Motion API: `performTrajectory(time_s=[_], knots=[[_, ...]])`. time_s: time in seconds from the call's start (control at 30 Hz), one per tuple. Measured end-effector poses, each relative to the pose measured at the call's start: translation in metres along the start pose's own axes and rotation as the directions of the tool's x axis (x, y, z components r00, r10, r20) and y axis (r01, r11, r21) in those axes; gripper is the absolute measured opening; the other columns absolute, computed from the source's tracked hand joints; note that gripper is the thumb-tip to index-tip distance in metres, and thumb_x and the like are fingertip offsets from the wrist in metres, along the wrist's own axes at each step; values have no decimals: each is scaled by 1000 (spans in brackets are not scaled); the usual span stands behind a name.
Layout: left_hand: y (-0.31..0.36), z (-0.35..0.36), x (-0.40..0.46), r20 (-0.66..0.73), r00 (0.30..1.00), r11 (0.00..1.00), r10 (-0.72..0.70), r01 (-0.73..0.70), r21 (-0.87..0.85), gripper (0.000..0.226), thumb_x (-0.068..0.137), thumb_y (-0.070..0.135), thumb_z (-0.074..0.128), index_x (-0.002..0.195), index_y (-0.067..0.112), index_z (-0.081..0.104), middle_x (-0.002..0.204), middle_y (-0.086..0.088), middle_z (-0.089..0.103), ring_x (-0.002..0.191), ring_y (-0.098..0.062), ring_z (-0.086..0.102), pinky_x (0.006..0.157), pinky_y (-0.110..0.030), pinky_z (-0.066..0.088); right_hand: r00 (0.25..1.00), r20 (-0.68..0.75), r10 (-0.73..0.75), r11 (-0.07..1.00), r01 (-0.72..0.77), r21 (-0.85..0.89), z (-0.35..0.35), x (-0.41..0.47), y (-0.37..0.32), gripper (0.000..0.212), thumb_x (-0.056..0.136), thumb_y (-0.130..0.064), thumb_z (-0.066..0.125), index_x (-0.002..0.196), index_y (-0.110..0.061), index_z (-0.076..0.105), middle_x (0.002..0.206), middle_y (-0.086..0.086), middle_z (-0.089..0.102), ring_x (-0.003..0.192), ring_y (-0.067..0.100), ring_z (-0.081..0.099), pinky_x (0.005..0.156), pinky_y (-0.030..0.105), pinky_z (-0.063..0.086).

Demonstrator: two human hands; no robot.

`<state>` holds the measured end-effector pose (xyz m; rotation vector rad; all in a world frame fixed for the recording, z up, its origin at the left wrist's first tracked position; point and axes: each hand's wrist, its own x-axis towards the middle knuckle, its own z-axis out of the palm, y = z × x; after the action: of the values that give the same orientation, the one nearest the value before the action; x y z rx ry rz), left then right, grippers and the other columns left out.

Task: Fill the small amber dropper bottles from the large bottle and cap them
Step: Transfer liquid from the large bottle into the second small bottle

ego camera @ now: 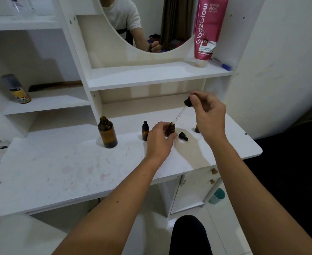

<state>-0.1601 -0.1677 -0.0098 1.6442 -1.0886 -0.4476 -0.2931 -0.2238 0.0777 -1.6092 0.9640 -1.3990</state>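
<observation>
My left hand [158, 138] pinches a small open amber bottle [171, 128] on the white desk [59, 172]; my right hand [209, 116] pinches a dropper [182, 110], its tip at the bottle's mouth.

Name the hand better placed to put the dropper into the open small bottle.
Right. The right hand already pinches the dropper, whose glass tip hangs just over the open small bottle. The left hand is busy gripping that bottle, steadying it on the table.
</observation>
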Motion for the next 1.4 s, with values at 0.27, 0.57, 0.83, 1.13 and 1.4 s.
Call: performTrajectory(time_s=[0.27,0.57,0.83,1.13,1.4], knots=[[-5,1,5,-14,1000,1000,0,-1,-18,31,87,14,83,115,14,70,101,8,72,92,-2,68,86,-14,54,995,83,-57,998,59,-23,7,3,6,16,103,-18,68,113,-9,75,94,-1,81,94,13,78,96,33,60],[-6,0,7,-6,1000,1000,23,-23,-2,30,87,14,82,115,16,70,100,11,74,94,-1,69,87,-13,53,993,107,-44,987,60,-147,22,-3,15,6,96,-16,75,94,-15,80,82,-7,80,87,10,77,93,25,57],[-5,-1,5,-3,1000,1000,30,-29,3,27,90,13,78,116,14,70,101,10,74,96,-1,69,86,-11,51,986,168,-25,979,58,-196,23,-5,14,8,98,-16,73,101,-13,79,86,-6,81,82,-1,74,82,8,49],[-3,0,5,4,1000,1000,24,-24,7,26,92,14,77,117,15,69,103,8,74,97,-5,69,92,-23,57,986,165,27,985,3,-175,28,-3,15,9,100,-16,71,103,-14,79,87,-4,81,87,7,77,85,18,57],[0,-2,3,2,1000,1000,19,-19,-7,33,92,14,77,124,12,69,109,6,74,101,-6,69,98,-32,57,983,183,11,989,16,-148,23,-3,7,15,102,-15,68,113,-9,76,91,-2,81,90,5,77,89,15,55]])
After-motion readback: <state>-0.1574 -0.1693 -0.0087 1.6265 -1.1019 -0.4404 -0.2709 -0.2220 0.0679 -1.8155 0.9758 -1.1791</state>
